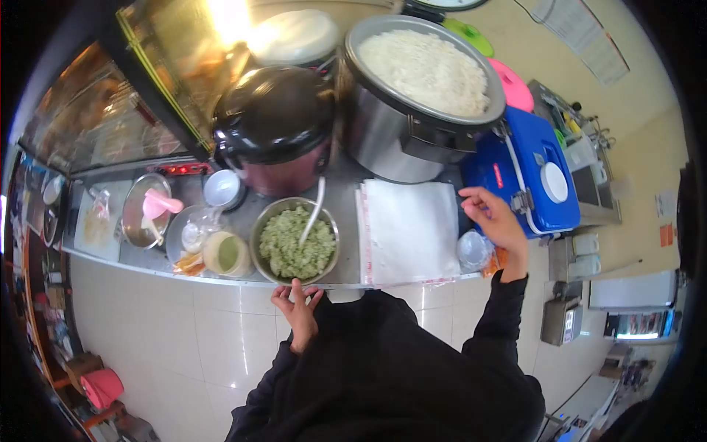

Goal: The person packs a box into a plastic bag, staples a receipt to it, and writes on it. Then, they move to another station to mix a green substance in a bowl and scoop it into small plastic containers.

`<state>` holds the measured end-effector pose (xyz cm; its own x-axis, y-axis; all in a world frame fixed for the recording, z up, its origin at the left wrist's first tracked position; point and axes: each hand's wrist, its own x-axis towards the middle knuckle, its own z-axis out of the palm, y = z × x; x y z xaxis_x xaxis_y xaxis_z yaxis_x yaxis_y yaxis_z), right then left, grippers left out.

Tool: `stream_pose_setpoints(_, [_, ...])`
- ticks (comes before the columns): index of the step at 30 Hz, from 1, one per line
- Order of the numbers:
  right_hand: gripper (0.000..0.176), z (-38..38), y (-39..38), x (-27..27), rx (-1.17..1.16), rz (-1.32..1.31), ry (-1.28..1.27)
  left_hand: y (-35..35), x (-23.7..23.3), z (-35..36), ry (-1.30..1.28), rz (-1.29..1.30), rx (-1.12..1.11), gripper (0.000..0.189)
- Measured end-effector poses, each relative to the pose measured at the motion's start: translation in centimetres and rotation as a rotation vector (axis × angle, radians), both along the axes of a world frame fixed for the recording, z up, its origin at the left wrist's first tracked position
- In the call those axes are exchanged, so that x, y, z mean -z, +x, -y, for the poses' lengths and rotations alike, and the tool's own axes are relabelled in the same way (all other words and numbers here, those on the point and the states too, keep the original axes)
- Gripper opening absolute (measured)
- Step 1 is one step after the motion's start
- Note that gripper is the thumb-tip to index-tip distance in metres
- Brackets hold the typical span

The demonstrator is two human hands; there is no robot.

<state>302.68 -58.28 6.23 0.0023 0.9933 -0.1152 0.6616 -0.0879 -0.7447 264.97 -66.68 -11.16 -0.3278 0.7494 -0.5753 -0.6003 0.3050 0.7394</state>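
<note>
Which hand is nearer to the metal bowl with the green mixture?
Left. The left hand is at the near rim of the metal bowl; the right hand is far off, beyond the white sheets, beside the blue cooler.

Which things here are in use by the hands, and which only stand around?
In use: left hand at the bowl of green mix with its spoon; right hand beside the white sheets.
Standing untouched: black cooker, rice pot, blue cooler, pink scoop.
</note>
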Motion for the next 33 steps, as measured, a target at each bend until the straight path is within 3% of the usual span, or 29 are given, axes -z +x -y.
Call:
stream_pose_setpoints(3, [0.057,4.9,2.8,5.2,0.228,0.605,-0.061,1.6,-0.7,1.4,-0.159,-0.01,0.064,0.041])
stream_pose_setpoints(6, [0.067,6.8,1.3,8.0,0.36,0.649,-0.375,2.7,0.8,2.6,-0.13,-0.038,0.269,0.032])
stream_pose_setpoints(8, [0.066,8.7,3.7,14.8,0.255,0.732,-0.154,4.7,0.4,2.5,-0.01,-0.113,0.417,0.028])
stream_pose_setpoints(11, [0.064,10.2,4.7,15.9,0.223,0.676,0.047,7.2,-0.2,1.8,0.229,-0.229,0.702,0.031])
stream_pose_setpoints(13, [0.065,10.0,1.9,11.6,0.236,0.551,0.135,9.0,-1.9,0.8,0.531,-0.61,0.962,0.048])
stream_pose_setpoints(15, [0.066,9.6,-2.2,7.5,0.15,0.326,0.187,10.4,-5.1,-0.6,0.778,-0.832,1.014,0.074])
stream_pose_setpoints(18, [0.066,8.8,-8.6,4.2,-0.163,0.119,0.138,11.6,-7.4,-0.8,0.677,-0.443,0.915,0.097])
stream_pose_setpoints(22, [0.057,6.9,-13.6,1.0,-0.533,-0.089,0.205,7.7,-5.1,0.5,0.596,-0.21,0.604,0.117])
stream_pose_setpoints(25, [0.043,1.3,-15.5,1.6,-0.587,-0.206,0.142,3.1,-6.8,2.1,0.596,-0.293,0.423,0.113])
stream_pose_setpoints(27, [0.035,-3.9,-18.2,5.0,-0.707,0.292,0.49,-0.2,-6.3,3.3,0.531,-0.408,0.42,0.111])
stream_pose_setpoints(28, [0.028,-6.7,-19.7,7.8,-0.779,0.366,0.712,-1.7,-5.9,4.1,0.495,-0.465,0.42,0.11])
stream_pose_setpoints(30, [0.018,-11.2,-21.9,11.8,-0.943,0.52,0.96,-4.4,-4.1,5.9,0.464,-0.277,0.374,0.108])
stream_pose_setpoints(31, [0.015,-13.1,-22.4,13.1,-1.043,0.606,0.982,-5.6,-2.7,6.7,0.452,-0.183,0.351,0.106])
stream_pose_setpoints(32, [0.012,-13.8,-22.6,13.3,-1.11,0.655,0.992,-6.6,-1.0,7.4,0.459,-0.353,0.383,0.092])
stream_pose_setpoints(33, [0.01,-14.4,-22.9,13.2,-1.178,0.7,1.003,-7.0,-0.9,7.2,0.441,-0.201,0.314,0.085])
